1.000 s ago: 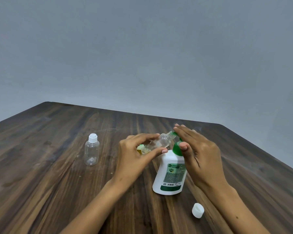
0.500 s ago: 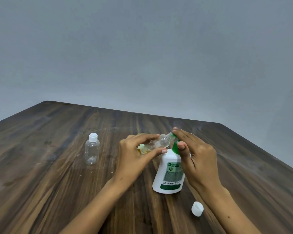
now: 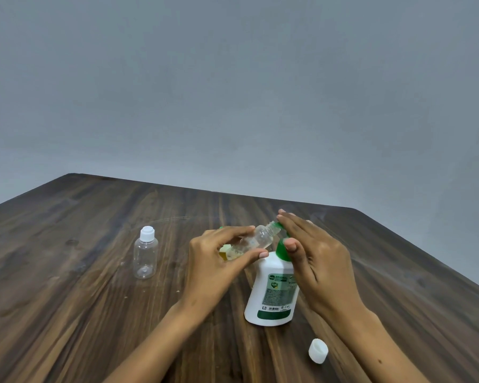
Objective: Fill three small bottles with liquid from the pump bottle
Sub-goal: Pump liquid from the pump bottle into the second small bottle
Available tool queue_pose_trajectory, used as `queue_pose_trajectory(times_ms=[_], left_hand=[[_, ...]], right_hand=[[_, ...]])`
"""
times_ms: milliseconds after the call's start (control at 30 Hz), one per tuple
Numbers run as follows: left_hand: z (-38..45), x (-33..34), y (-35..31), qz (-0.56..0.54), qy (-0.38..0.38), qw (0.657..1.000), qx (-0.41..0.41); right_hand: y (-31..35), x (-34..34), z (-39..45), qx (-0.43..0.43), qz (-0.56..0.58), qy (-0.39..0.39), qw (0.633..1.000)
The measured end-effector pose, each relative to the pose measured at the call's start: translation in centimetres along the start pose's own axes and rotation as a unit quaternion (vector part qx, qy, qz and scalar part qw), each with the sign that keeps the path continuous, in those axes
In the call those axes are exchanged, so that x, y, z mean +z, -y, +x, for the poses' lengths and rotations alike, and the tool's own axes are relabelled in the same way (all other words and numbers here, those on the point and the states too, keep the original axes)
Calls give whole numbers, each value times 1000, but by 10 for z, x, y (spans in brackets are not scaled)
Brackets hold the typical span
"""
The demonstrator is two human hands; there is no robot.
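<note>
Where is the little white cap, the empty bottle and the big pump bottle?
cap [image 3: 318,351]: head view, on its white side, lying on the table.
empty bottle [image 3: 145,255]: head view, on its clear body.
pump bottle [image 3: 274,291]: head view, on its label.

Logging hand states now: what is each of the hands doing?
Left hand: holding the tilted small bottle.
Right hand: open, fingers flat on the pump bottle.

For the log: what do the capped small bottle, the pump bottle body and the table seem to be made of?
Capped small bottle: clear, glossy plastic by the look; the wood grain shows through it, and its cap is opaque white.
Pump bottle: opaque white plastic, smooth with a slight sheen, printed label.
Table: dark wood or wood-look laminate; streaked grain, low sheen. Which, I cannot tell.
</note>
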State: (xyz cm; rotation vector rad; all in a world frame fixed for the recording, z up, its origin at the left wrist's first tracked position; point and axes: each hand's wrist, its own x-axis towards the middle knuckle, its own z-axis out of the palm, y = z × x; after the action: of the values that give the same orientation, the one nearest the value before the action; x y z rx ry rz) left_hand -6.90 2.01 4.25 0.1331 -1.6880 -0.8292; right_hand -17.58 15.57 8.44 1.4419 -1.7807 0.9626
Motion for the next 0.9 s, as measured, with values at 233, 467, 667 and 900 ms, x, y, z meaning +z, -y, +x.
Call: queue_pose_trajectory(times_ms=[233, 467, 667, 900], left_hand=[[-1, 1, 2, 11, -4, 1000, 9], [-1, 1, 1, 19, -4, 1000, 8], [-2, 0, -2, 15, -1, 1000, 11], [0, -1, -3, 5, 5, 999, 34]], right_hand=[[2, 10, -8, 11, 1, -48, 999], [2, 12, -8, 15, 8, -48, 999], [0, 7, -6, -6, -5, -25, 1000], [2, 7, -4, -15, -49, -40, 998]])
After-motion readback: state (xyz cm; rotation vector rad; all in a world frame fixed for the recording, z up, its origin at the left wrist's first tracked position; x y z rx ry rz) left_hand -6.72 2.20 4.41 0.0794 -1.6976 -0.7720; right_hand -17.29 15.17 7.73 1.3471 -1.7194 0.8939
